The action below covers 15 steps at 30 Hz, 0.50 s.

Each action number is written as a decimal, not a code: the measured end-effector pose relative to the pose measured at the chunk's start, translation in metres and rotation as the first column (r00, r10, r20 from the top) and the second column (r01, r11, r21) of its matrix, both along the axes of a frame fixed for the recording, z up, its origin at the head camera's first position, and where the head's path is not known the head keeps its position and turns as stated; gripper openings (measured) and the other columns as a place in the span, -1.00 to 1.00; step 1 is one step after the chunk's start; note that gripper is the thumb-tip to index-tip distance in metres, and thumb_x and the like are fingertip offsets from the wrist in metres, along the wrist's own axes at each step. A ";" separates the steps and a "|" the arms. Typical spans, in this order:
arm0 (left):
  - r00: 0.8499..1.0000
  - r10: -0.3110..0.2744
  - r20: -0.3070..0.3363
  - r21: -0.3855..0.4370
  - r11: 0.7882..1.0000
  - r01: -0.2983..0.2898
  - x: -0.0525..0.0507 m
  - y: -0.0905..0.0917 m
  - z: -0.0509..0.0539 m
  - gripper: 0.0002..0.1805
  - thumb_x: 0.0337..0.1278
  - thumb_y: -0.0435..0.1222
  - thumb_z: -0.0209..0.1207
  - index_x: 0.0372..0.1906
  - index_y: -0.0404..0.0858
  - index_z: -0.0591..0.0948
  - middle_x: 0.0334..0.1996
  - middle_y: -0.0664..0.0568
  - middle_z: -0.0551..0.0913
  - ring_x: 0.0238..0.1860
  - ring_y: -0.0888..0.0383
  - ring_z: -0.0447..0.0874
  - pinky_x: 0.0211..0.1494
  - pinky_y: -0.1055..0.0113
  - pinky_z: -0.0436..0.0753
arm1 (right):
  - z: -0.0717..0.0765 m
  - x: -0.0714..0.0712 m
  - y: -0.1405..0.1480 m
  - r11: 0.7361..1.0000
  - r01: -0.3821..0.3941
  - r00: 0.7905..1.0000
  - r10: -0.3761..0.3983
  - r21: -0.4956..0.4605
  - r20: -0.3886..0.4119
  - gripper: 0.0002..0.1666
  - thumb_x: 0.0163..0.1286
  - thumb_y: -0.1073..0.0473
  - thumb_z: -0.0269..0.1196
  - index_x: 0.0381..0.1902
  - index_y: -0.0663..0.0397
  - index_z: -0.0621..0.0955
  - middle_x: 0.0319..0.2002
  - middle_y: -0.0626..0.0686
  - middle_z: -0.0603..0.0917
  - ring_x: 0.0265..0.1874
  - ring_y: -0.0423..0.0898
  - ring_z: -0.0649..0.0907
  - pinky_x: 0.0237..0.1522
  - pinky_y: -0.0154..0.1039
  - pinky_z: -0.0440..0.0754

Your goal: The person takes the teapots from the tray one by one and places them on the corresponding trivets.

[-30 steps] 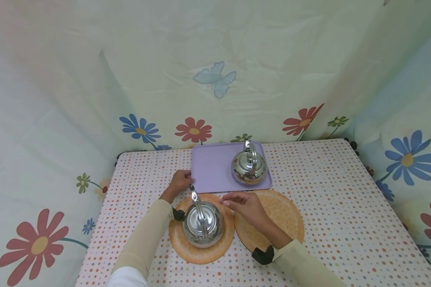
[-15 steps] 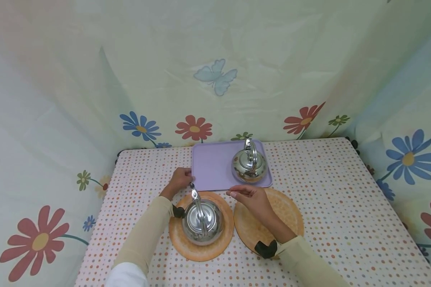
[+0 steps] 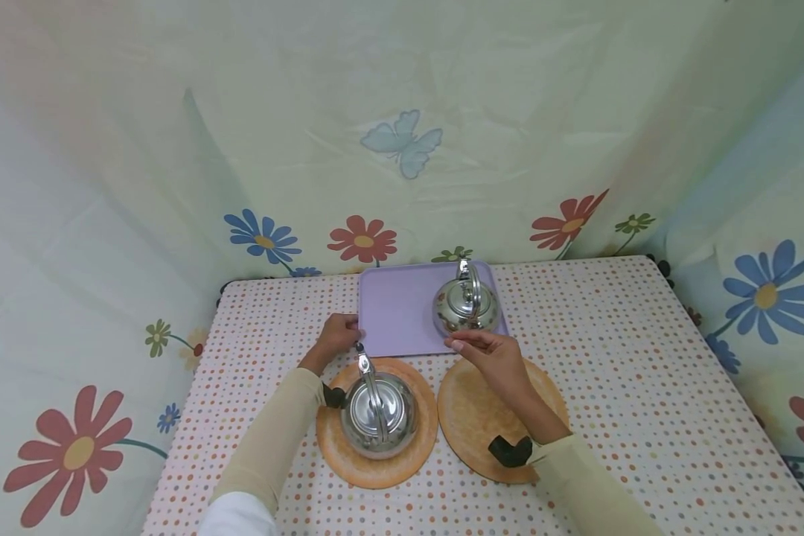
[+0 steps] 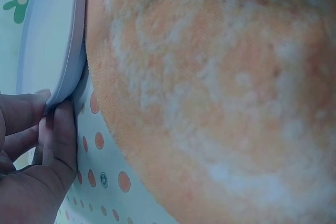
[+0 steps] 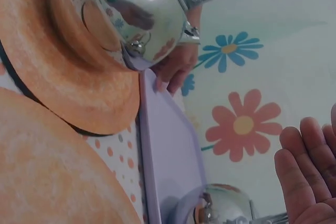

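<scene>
My left hand [image 3: 337, 334] pinches the front left corner of a lilac tray [image 3: 395, 309]; in the left wrist view the thumb [image 4: 26, 109] lies over the rim and fingers are beneath it. A shiny steel kettle [image 3: 467, 301] stands on the tray's right side. Another steel kettle [image 3: 379, 413] sits on the left orange round mat [image 3: 402, 469], beside my left forearm. Over the tray's front edge, just before the far kettle, my right hand [image 3: 499, 361] hovers with nothing held. Its fingers [image 5: 304, 171] are loosely bent in the right wrist view.
A second orange round mat [image 3: 476, 424] lies under my right wrist, to the right of the first. The dotted tablecloth [image 3: 616, 372] extends to both sides. A flowered curtain [image 3: 295, 149] hangs behind the table and along its sides.
My right hand has moved right and slightly away from me along the tray's front edge, toward the far kettle. My left hand, the tray and both kettles have kept their places.
</scene>
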<state>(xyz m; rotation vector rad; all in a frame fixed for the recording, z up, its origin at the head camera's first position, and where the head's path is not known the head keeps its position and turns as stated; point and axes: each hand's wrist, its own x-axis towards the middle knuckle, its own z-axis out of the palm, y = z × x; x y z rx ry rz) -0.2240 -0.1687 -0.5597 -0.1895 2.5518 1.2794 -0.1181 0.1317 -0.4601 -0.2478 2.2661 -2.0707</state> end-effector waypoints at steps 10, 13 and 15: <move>1.000 -0.007 -0.004 0.008 1.000 0.007 0.001 0.000 0.001 -0.47 0.21 -0.38 0.20 0.29 -0.40 0.45 -0.29 -0.08 0.59 -0.38 0.13 0.50 -0.29 0.32 0.54 | -0.015 -0.016 0.032 0.986 0.167 0.984 -0.168 -0.018 -0.057 -0.62 0.34 0.18 0.30 -0.02 0.40 0.63 -0.13 0.18 0.72 -0.14 -0.19 0.70 -0.12 -0.42 0.58; 1.000 -0.001 0.000 0.016 1.000 0.001 0.000 -0.001 0.000 -0.47 0.20 -0.38 0.20 0.29 -0.40 0.46 -0.32 -0.08 0.59 -0.41 0.13 0.50 -0.30 0.33 0.54 | -0.016 -0.018 0.036 0.987 0.162 0.984 -0.163 -0.020 -0.071 -0.60 0.35 0.18 0.29 0.00 0.42 0.61 -0.11 0.25 0.70 -0.12 -0.18 0.70 -0.09 -0.42 0.57; 1.000 -0.002 0.004 0.019 1.000 0.002 0.000 -0.001 -0.001 -0.46 0.21 -0.38 0.20 0.30 -0.40 0.45 -0.32 -0.08 0.59 -0.41 0.13 0.50 -0.30 0.32 0.55 | -0.016 -0.019 0.038 0.986 0.169 0.983 -0.169 -0.005 -0.076 -0.60 0.35 0.17 0.30 -0.01 0.41 0.62 -0.12 0.25 0.70 -0.13 -0.19 0.70 -0.10 -0.42 0.58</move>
